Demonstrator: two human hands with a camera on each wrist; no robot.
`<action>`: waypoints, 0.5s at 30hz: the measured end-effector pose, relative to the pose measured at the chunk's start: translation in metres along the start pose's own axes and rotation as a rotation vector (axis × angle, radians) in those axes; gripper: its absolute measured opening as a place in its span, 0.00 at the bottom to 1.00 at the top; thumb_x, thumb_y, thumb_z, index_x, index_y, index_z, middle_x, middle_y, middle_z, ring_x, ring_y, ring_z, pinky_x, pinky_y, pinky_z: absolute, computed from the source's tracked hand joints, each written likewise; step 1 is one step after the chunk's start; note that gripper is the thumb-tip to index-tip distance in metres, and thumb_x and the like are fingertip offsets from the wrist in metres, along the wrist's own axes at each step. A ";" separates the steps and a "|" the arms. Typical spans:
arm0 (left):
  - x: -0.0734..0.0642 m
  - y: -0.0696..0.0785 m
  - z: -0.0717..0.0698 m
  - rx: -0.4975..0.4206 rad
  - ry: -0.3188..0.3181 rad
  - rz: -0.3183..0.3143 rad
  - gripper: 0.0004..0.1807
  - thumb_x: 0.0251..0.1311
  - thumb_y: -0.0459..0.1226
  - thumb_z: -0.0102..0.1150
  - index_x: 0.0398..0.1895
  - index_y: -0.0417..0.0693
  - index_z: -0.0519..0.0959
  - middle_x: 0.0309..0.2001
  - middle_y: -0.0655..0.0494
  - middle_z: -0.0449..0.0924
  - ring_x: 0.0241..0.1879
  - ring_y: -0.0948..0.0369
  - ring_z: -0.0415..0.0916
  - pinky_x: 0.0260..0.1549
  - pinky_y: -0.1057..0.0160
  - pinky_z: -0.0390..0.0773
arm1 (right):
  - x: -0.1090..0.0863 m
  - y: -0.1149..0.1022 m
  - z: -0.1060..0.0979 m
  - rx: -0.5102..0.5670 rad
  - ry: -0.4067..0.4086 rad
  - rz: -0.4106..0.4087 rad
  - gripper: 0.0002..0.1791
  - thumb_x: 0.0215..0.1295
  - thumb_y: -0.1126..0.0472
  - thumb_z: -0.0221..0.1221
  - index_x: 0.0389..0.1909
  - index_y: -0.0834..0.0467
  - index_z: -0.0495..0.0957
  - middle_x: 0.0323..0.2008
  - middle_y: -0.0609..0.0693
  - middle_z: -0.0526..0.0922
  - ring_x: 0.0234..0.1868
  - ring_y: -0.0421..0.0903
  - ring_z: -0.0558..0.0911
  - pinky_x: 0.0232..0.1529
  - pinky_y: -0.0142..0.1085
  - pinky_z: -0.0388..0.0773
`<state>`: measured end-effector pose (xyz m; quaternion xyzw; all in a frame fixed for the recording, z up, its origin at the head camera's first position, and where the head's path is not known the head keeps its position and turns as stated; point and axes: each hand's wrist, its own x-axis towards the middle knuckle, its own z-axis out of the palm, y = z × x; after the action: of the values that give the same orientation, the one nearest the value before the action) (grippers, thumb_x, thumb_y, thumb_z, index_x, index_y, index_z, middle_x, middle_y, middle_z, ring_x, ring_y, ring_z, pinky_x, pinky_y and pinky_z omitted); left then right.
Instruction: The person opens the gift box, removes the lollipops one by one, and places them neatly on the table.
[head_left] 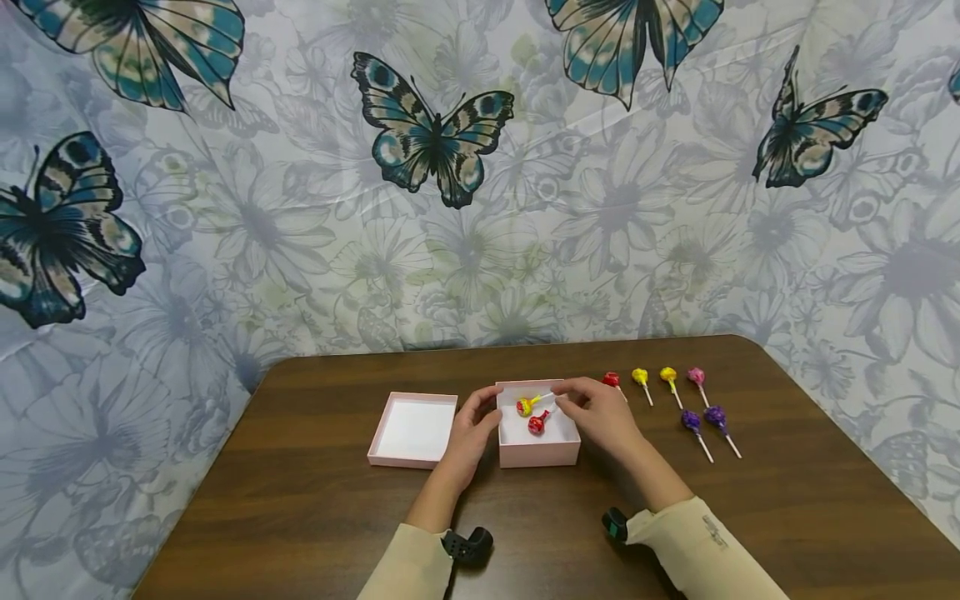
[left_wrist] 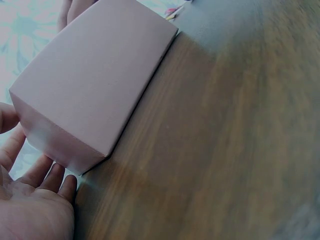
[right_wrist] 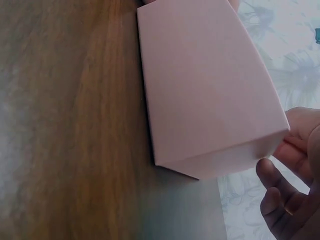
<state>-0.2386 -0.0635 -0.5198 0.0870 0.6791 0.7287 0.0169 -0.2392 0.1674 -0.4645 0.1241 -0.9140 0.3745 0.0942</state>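
Note:
An uncovered pink box (head_left: 538,454) stands on the table between both hands. Inside its white interior lie a yellow-and-red lollipop (head_left: 525,407) and a red lollipop (head_left: 536,424). My left hand (head_left: 471,429) rests along the box's left side, fingers extended by its end wall in the left wrist view. Over the right rim reaches my right hand (head_left: 603,414), its thumb and forefinger pinching the white stick end of the yellow-and-red lollipop. From the right wrist, the pink box (right_wrist: 205,80) hides those fingertips, while the other fingers (right_wrist: 272,172) stay beside the end wall.
The box's pink lid (head_left: 412,429) lies left of it, white inside up. To the right sit a red lollipop (head_left: 611,379), two yellow lollipops (head_left: 668,375), a pink lollipop (head_left: 696,376) and two purple lollipops (head_left: 692,420). A butterfly-print cloth (head_left: 465,267) hangs behind the brown table (head_left: 300,517).

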 end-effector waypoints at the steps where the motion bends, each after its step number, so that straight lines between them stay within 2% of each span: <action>1: 0.000 0.000 0.000 0.002 0.000 0.001 0.23 0.71 0.31 0.49 0.68 0.45 0.70 0.73 0.47 0.65 0.74 0.47 0.60 0.73 0.44 0.61 | 0.001 -0.001 0.001 -0.016 -0.011 0.001 0.12 0.65 0.57 0.65 0.48 0.51 0.86 0.32 0.47 0.85 0.28 0.42 0.74 0.27 0.32 0.70; 5: -0.002 0.001 0.001 0.009 0.002 -0.010 0.23 0.71 0.31 0.49 0.68 0.46 0.69 0.73 0.48 0.65 0.74 0.47 0.60 0.74 0.44 0.61 | 0.007 -0.003 0.005 -0.090 -0.053 0.019 0.14 0.64 0.55 0.65 0.50 0.49 0.85 0.25 0.46 0.77 0.24 0.43 0.69 0.24 0.34 0.63; 9: -0.002 0.002 0.001 0.010 0.006 -0.018 0.23 0.71 0.32 0.49 0.68 0.47 0.70 0.73 0.48 0.65 0.74 0.48 0.60 0.74 0.44 0.61 | 0.012 -0.006 0.008 -0.172 -0.096 0.042 0.16 0.65 0.54 0.64 0.53 0.47 0.84 0.27 0.46 0.78 0.24 0.43 0.69 0.23 0.34 0.63; 12: -0.001 0.002 0.001 0.013 0.010 -0.016 0.23 0.71 0.32 0.50 0.68 0.47 0.70 0.73 0.48 0.65 0.74 0.48 0.60 0.73 0.44 0.61 | 0.015 -0.009 0.008 -0.220 -0.123 0.057 0.17 0.65 0.53 0.64 0.54 0.47 0.84 0.36 0.48 0.85 0.27 0.44 0.74 0.24 0.35 0.67; 15: -0.001 0.002 0.000 0.021 0.011 -0.014 0.23 0.71 0.32 0.50 0.68 0.48 0.70 0.73 0.49 0.65 0.74 0.48 0.61 0.73 0.45 0.62 | 0.018 -0.011 0.009 -0.240 -0.142 0.066 0.16 0.66 0.53 0.63 0.54 0.47 0.84 0.49 0.51 0.87 0.37 0.48 0.83 0.31 0.39 0.77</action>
<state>-0.2376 -0.0635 -0.5183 0.0785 0.6873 0.7219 0.0175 -0.2535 0.1513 -0.4589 0.1080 -0.9603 0.2555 0.0310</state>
